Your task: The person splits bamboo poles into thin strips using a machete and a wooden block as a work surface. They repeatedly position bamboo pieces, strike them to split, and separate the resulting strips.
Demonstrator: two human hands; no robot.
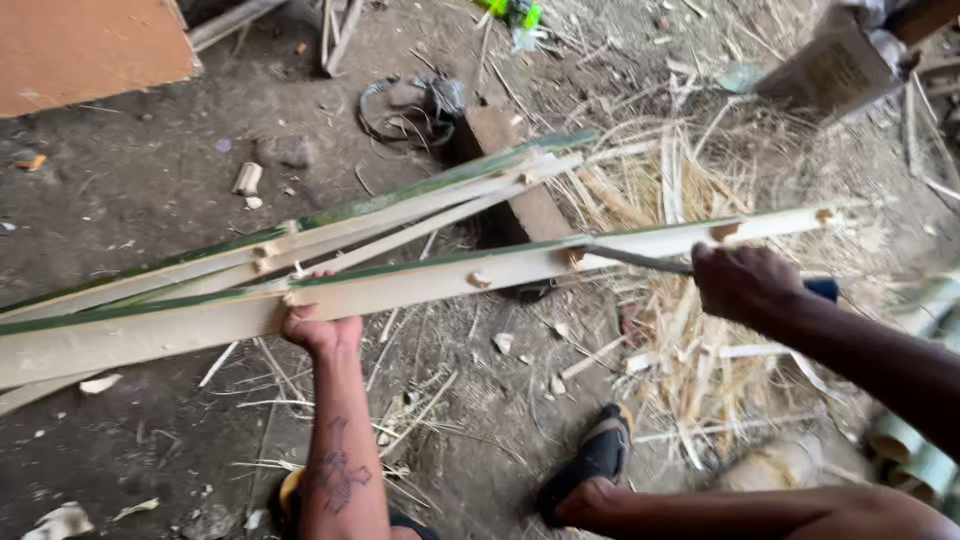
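My left hand [318, 325] grips a long split bamboo strip [440, 282] from underneath, near its middle. The strip is pale inside with a green skin edge and runs from the lower left to the upper right. My right hand [745, 283] is closed on the blue-ended handle of a knife [640, 262]. Its dark blade lies against the strip's upper edge near a node. Several more split bamboo strips [400, 205] lie in a bundle just behind the held one.
A wooden block [520, 200] stands on the dirt floor under the strips. Bamboo shavings [680, 350] litter the ground at right. My sandalled foot [595, 455] rests below. A coil of wire [405, 105] lies further back, an orange board [85, 45] at top left.
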